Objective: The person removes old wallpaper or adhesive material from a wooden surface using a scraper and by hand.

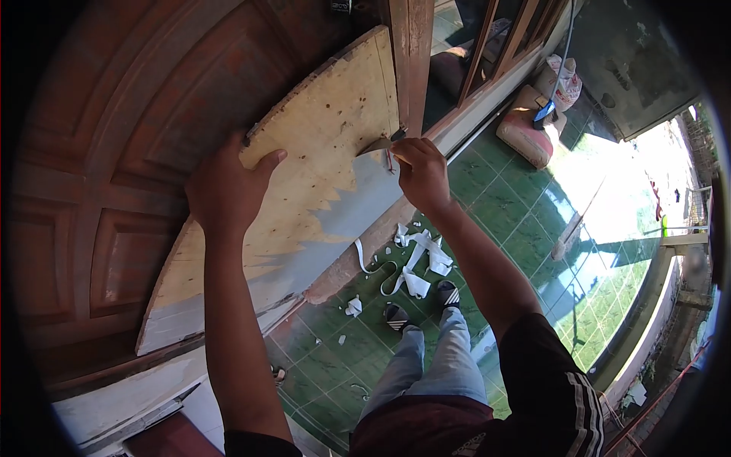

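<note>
A curved plywood board point(320, 114) leans against the wooden door, bare and speckled above, with a grey layer point(350, 209) along its lower part. The border between the two is jagged. My left hand point(228, 186) holds the board's upper curved edge, thumb on its face and fingers hidden behind. My right hand point(423, 174) is closed around the pale handle of a scraper point(375, 146). The scraper's blade lies against the board near its right end, at the top of the grey layer.
Peeled white strips point(415, 278) and scraps lie on the green tiled floor point(495, 198) by my sandals point(448, 293). A brown panelled door point(129, 152) stands behind the board. A filled sack point(529, 129) with a blue-headed tool point(544, 112) on it lies farther right.
</note>
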A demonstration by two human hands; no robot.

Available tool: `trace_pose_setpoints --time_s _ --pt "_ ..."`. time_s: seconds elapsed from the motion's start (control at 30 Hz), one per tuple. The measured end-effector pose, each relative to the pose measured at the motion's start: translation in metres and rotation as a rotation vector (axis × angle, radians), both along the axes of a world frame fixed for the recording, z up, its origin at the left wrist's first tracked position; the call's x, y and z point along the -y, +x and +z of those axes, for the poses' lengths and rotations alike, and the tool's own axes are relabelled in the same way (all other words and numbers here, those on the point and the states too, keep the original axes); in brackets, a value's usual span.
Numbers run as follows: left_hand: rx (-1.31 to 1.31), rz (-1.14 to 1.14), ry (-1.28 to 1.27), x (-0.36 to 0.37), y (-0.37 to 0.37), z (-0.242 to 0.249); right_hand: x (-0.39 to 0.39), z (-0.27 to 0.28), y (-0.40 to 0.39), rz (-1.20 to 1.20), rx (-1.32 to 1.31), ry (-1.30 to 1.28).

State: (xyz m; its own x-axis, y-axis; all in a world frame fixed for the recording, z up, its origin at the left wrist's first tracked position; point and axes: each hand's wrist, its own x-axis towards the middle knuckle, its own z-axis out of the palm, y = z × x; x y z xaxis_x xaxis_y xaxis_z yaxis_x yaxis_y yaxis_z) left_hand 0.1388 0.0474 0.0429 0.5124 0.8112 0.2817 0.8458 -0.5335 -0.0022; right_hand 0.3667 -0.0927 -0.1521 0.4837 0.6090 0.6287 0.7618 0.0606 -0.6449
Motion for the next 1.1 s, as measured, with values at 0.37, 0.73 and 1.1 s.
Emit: trace_pose_setpoints --time_s 0.37,0.73,1.1 --pt "0.007 -0.002 0.042 -0.002 0.001 -0.003 -0.005 -0.006 0.003 0.001 -0.036 0.022" --pt "-0.033 0.082 -0.131 0.004 0.008 0.011 0.002 -0.001 0.003 0.015 -0.099 -0.008" --pt "-0.011 0.054 -0.058 0.001 0.004 0.005 0.000 -0.005 0.004 0.024 -0.106 0.013"
